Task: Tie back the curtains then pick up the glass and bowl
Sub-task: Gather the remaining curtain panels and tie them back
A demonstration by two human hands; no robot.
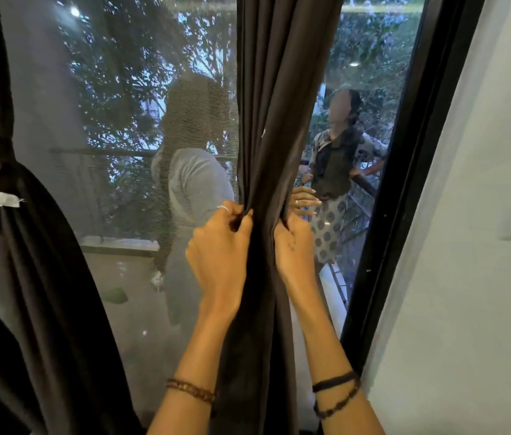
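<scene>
A: Head view status; landmark is the black window frame [405,183]. Right curtain [273,120] hangs gathered into one bunch just left of the frame; both hands on it at the same height.
B: Grip?
A: Left hand [219,249] has fingers curled into the folds on the bunch's far side from the frame; right hand [293,246] is curled round the side nearest the frame; both closed on fabric, neither free.
B: Tie on yet?
A: No band or knot visible around that bunch; I'd call it gathered, not tied. Left curtain [12,189], well away from the frame, is already cinched at mid-height with a white tag [4,200] showing; looks done.
B: Glass and bowl?
A: Neither in frame; can't tell where they are. Estimate: one curtain tied, second mid-tie; both pickups still to do.
</scene>
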